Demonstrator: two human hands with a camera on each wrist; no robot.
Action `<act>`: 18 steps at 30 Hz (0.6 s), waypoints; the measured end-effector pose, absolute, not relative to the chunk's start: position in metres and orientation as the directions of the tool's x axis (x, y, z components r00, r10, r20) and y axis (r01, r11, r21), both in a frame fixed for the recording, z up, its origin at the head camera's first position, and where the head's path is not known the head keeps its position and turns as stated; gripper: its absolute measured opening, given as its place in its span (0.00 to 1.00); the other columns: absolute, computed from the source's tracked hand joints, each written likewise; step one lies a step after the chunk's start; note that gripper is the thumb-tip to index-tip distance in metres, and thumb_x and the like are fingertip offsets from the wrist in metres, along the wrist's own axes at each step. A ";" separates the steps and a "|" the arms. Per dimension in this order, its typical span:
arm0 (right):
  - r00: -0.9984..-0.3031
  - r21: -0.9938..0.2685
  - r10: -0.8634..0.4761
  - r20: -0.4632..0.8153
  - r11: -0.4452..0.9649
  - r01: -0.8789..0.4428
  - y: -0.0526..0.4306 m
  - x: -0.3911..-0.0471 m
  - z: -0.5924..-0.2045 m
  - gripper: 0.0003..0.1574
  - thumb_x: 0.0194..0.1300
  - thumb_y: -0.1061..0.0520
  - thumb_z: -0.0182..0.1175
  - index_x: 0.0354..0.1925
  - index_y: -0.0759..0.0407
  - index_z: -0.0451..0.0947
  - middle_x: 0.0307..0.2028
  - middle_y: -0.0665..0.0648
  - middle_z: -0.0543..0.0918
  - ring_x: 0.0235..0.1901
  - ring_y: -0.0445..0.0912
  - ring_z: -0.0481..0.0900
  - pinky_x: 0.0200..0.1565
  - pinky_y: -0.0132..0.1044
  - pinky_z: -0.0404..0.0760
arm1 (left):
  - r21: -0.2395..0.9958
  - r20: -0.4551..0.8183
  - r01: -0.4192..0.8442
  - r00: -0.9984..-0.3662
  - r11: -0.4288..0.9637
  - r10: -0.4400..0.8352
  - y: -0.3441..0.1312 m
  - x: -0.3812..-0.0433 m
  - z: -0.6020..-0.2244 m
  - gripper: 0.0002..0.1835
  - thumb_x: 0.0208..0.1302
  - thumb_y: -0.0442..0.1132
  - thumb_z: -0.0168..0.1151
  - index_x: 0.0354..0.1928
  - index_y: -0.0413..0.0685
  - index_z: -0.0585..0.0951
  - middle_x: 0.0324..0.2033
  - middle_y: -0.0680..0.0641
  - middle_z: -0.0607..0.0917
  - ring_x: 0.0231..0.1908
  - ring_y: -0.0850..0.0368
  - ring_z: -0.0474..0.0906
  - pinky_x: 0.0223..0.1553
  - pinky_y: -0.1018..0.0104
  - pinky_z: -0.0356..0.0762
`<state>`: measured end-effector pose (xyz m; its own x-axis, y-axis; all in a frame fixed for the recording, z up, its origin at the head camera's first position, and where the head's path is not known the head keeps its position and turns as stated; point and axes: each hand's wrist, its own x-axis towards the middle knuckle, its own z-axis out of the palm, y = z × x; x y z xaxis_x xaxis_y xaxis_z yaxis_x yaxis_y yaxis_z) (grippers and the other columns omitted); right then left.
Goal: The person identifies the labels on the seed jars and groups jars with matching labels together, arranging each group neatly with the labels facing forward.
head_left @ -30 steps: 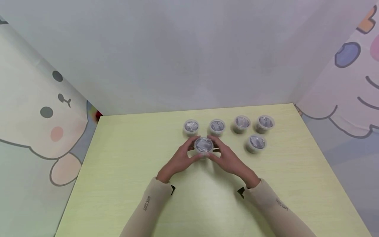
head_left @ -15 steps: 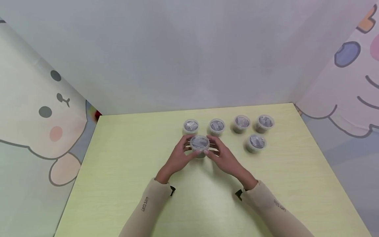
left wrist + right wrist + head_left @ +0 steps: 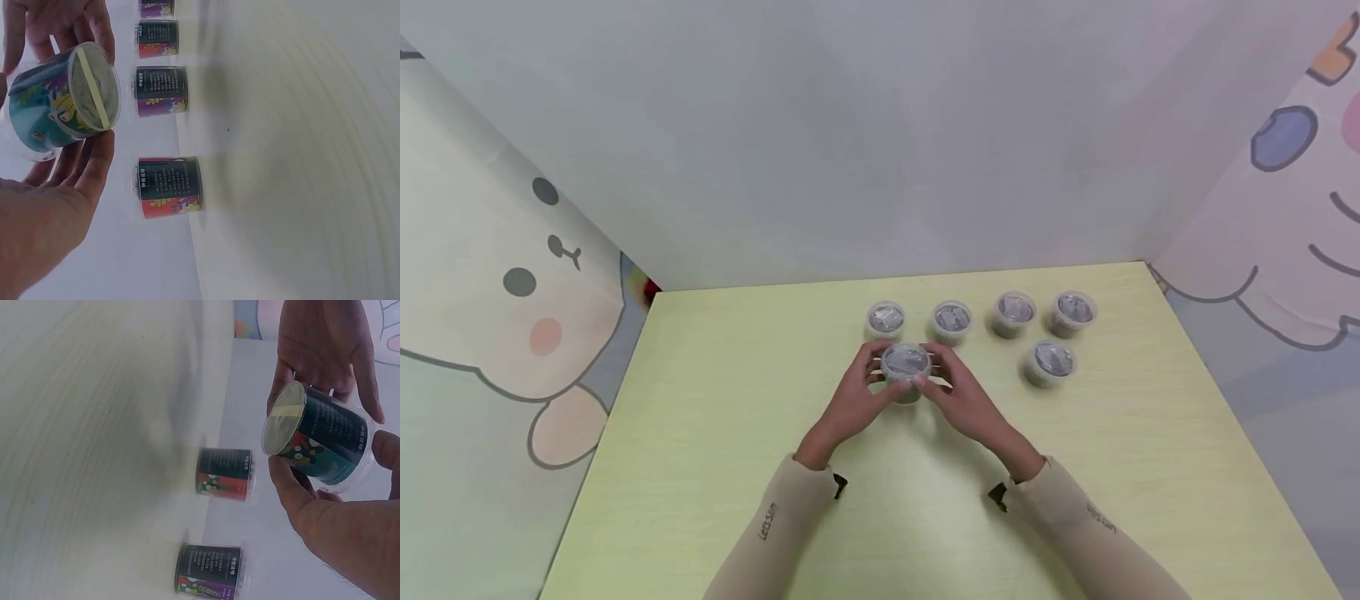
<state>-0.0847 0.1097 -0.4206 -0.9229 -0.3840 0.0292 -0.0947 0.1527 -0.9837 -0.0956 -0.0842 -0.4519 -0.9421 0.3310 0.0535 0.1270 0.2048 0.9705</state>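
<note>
Between both hands is a plastic cup with a clear lid, held above the table. Its printed label is dark and teal with colourful drawings, as the left wrist view shows on the cup. A pale yellow strip crosses the bottom of the cup. My left hand grips its left side, thumb toward me and fingers round the far side. From the right, my right hand holds it likewise, the two thumbs close together at the front. Just behind the held cup stands a similar cup.
More lidded cups stand upright on the pale yellow table: one cup right of centre, others farther right, and a nearer cup in front of those. A pale wall rises at the table's back edge.
Over the past second the held cup has shifted slightly left and tilted, so more of its front side shows. Both hands have moved with it. The other cups have stayed in place.
</note>
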 end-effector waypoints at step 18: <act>-0.886 -0.997 -0.464 0.017 0.054 -0.048 0.115 -0.082 -0.419 0.27 0.72 0.62 0.45 0.66 0.66 0.55 0.58 0.65 0.67 0.59 0.55 0.66 0.54 0.51 0.70 | 0.987 0.056 0.111 -0.919 0.119 0.390 -0.088 -0.091 -0.447 0.28 0.68 0.38 0.53 0.67 0.43 0.59 0.60 0.41 0.69 0.57 0.49 0.69 0.56 0.54 0.68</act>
